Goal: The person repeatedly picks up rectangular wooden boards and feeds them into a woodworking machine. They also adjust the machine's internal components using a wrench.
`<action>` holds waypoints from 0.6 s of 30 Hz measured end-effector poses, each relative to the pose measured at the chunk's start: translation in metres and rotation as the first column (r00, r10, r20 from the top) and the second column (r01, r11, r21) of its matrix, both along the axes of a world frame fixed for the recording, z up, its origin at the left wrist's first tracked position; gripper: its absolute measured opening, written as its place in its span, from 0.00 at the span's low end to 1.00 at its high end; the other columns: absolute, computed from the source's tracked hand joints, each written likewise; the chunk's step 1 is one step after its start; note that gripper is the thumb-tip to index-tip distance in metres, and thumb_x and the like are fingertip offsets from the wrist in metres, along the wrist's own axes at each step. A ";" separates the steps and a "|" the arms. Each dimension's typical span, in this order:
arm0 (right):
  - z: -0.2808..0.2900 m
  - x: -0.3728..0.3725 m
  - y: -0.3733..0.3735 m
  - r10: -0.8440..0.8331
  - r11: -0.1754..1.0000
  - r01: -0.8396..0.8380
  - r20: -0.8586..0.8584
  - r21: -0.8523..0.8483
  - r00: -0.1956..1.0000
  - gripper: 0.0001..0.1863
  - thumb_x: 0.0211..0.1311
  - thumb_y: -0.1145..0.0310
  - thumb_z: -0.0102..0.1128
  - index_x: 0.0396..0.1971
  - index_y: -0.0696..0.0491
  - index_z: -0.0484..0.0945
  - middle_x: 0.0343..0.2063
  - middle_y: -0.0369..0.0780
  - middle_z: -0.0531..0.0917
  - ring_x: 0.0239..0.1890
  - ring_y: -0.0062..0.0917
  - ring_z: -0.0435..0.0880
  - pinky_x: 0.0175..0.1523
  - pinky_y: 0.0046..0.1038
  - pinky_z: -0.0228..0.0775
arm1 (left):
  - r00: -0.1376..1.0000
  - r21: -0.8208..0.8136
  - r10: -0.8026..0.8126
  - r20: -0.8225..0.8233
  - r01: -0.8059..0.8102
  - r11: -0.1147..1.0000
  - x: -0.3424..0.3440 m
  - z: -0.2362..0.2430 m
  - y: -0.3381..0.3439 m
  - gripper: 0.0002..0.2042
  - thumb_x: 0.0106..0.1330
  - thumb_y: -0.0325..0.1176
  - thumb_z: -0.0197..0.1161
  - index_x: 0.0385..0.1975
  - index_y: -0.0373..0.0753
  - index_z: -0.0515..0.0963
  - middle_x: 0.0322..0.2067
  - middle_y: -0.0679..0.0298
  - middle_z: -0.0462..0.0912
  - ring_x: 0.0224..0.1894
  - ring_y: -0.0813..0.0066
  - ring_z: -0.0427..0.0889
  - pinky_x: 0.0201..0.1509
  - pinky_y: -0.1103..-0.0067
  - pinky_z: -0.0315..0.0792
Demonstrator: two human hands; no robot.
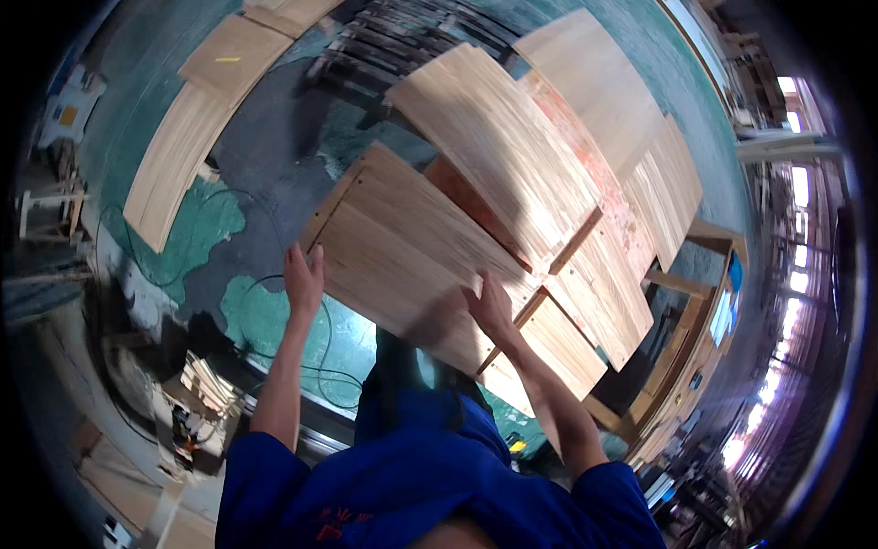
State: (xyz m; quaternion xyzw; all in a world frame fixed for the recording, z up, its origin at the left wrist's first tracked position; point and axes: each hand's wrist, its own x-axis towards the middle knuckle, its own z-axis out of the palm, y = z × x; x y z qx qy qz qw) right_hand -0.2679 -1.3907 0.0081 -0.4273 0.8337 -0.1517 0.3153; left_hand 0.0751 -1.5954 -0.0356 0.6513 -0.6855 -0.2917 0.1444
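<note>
A pale wooden panel with a darker strip and small holes at its left end lies tilted in front of me. My left hand grips its near left corner, thumb over the top and fingers at the edge. My right hand rests on the panel's upper face toward its right end, thumb and forefinger apart; its other fingers are partly hidden. Beyond it lies another long wooden panel. On the right, a smaller light wood piece sits beside the panel's dark end line.
More panels lie at the far right, around a reddish stained board. A wooden frame stands at right. Boards lie at far left on the green and grey floor. A dark cable trails near my left forearm. Dark slats are at the back.
</note>
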 end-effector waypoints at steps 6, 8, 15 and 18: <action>-0.020 -0.012 0.124 -0.452 0.826 0.390 0.063 0.407 0.890 0.32 0.62 0.54 0.69 0.51 0.67 0.68 0.34 0.56 0.85 0.41 0.50 0.87 0.47 0.46 0.78 | 0.911 -0.056 -0.377 0.164 0.390 0.919 -0.044 -0.020 -0.077 0.34 0.72 0.54 0.58 0.60 0.24 0.69 0.59 0.37 0.72 0.63 0.39 0.69 0.67 0.57 0.64; -0.034 -0.003 0.139 -0.488 0.793 0.424 0.040 0.438 0.872 0.38 0.60 0.47 0.68 0.52 0.68 0.69 0.32 0.55 0.86 0.38 0.48 0.88 0.46 0.43 0.79 | 0.897 0.012 -0.431 0.097 0.432 0.902 -0.059 -0.023 -0.081 0.35 0.72 0.55 0.59 0.61 0.24 0.68 0.60 0.38 0.72 0.64 0.39 0.69 0.68 0.58 0.64; -0.020 0.012 0.121 -0.601 0.744 0.546 0.028 0.385 0.799 0.40 0.58 0.44 0.67 0.44 0.73 0.72 0.34 0.63 0.84 0.41 0.55 0.87 0.48 0.47 0.78 | 0.891 0.095 -0.437 0.126 0.427 0.899 -0.080 -0.010 -0.083 0.36 0.72 0.53 0.60 0.67 0.26 0.64 0.66 0.37 0.66 0.68 0.41 0.66 0.71 0.60 0.62; -0.028 0.016 0.119 -0.584 0.767 0.540 0.031 0.347 0.811 0.42 0.58 0.42 0.67 0.43 0.74 0.72 0.33 0.64 0.84 0.41 0.56 0.86 0.47 0.49 0.78 | 0.877 0.066 -0.446 0.176 0.442 0.895 -0.067 -0.041 -0.097 0.36 0.73 0.54 0.59 0.67 0.26 0.64 0.66 0.36 0.67 0.69 0.41 0.66 0.70 0.62 0.63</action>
